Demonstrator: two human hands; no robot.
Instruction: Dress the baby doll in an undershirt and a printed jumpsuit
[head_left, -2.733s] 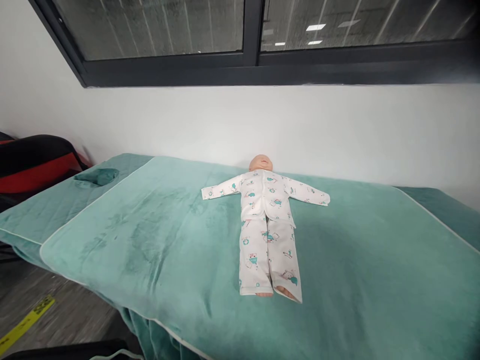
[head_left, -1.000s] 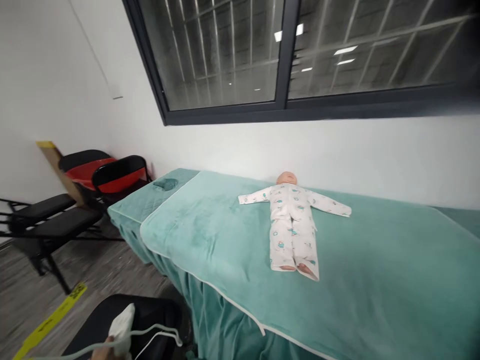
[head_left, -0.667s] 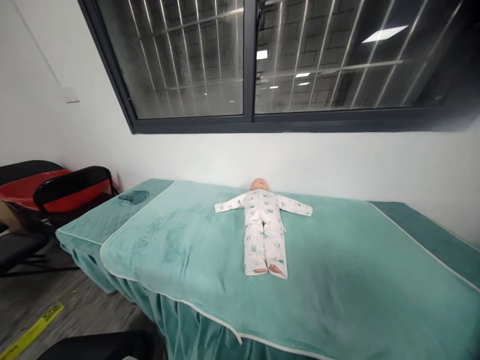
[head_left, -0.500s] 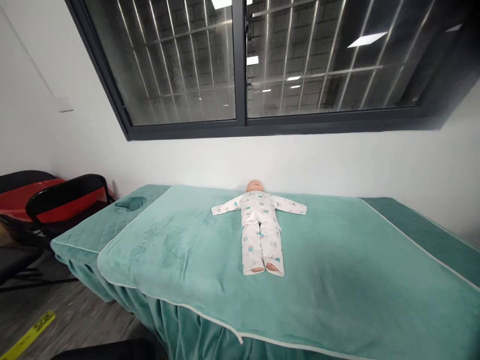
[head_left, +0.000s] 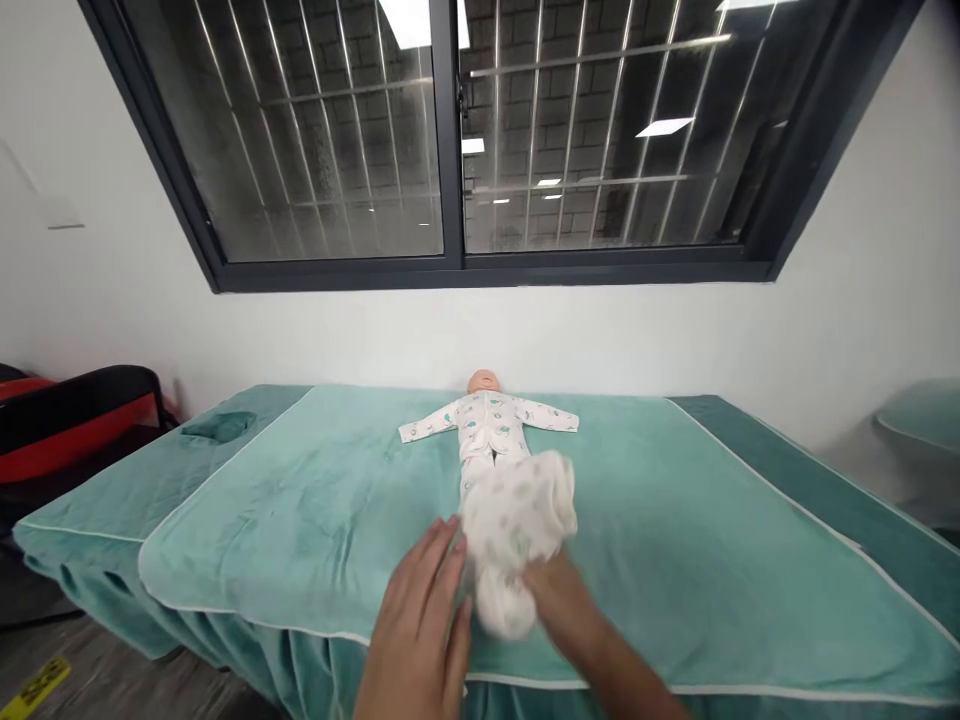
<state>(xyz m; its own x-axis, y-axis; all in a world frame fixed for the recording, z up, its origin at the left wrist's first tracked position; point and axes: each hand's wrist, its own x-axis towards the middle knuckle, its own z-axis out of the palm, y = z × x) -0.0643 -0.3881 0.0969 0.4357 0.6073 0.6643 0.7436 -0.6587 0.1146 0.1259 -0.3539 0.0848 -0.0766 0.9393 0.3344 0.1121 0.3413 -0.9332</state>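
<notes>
A baby doll (head_left: 484,380) in a white printed top and trousers lies on its back, arms spread, on the green bed cover. In front of its legs is a bundled white cloth (head_left: 517,505) with faint spots, blurred by motion; what kind of item it is I cannot tell. My right hand (head_left: 559,590) grips the cloth at its lower right. At its left side, my left hand (head_left: 424,620) has its fingers stretched out, back of the hand up; whether they touch the cloth is unclear. The doll's lower legs are hidden behind the bundle.
The bed (head_left: 300,520) with its green cover runs along a white wall under a dark-framed window (head_left: 450,270). Red and black chairs (head_left: 82,420) stand at the left. A green rounded surface (head_left: 922,415) shows at the right edge.
Both hands have come into view from below, the right one with the white cloth. My view has shifted, so the doll sits slightly further left. The doll's pose looks the same.
</notes>
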